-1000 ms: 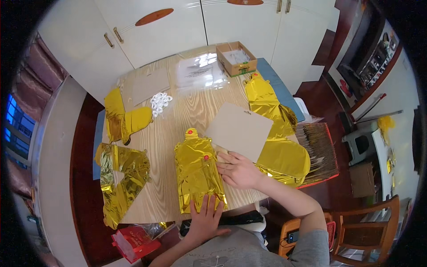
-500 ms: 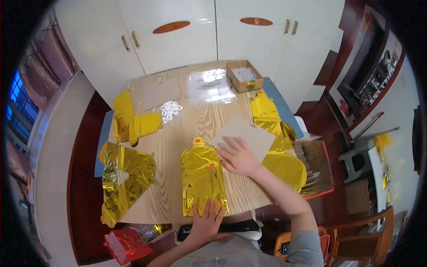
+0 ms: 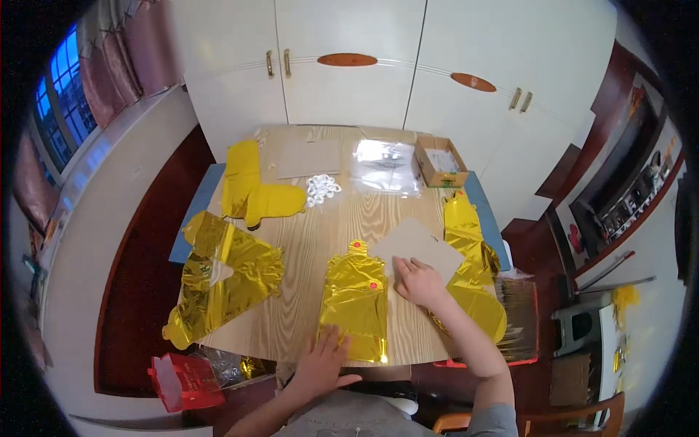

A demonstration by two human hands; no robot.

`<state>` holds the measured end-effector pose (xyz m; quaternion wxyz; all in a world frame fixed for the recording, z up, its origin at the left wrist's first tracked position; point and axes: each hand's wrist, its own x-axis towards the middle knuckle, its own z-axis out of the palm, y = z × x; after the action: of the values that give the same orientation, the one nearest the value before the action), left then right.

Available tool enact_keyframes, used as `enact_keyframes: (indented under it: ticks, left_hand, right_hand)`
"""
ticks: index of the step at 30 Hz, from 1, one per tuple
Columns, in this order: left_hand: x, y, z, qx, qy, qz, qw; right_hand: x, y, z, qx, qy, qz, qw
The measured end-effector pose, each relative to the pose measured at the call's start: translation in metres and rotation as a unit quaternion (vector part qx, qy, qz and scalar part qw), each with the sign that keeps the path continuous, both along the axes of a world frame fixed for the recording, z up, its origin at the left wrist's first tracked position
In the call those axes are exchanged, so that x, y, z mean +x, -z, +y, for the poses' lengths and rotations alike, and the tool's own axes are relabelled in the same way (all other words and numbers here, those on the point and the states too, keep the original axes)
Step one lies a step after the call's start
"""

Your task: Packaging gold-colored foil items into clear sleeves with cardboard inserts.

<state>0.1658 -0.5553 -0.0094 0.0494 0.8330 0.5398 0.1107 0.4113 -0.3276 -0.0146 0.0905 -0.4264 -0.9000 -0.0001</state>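
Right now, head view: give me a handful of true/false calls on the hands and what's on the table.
1. The left hand lies flat on the lower end of the gold foil balloon. True.
2. The right hand grips the small cardboard box. False: it rests on the cardboard sheet; the box sits at the table's far side.
3. The pile of small white pieces lies beside the folded yellow balloon. True.
4. The red bag sits on the table. False: it is below the table's near-left corner.
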Motion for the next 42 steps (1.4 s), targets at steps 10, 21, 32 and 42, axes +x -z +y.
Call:
enact_keyframes:
  ticks: [10, 21, 32, 42]
  left_hand:
    - [-0.008, 0.006, -0.005, 0.03, -0.027, 0.064, 0.997]
    - [-0.021, 0.001, -0.001, 0.035, -0.059, -0.033, 0.997]
    - [-0.051, -0.025, 0.014, -0.26, -0.171, -0.835, 0.453]
    - [-0.064, 0.002, 0.019, -0.25, -0.198, -0.461, 0.828]
  right_hand:
    - [0.032, -0.035, 0.073, -0.151, 0.202, -0.076, 0.965]
    - [0.037, -0.101, 0.103, -0.09, 0.208, 0.07, 0.972]
    - [-0.049, -0.135, -0.206, 0.11, -0.231, 0.013, 0.967]
    - [-0.06, -0.042, -0.234, 0.017, -0.299, 0.055, 0.952]
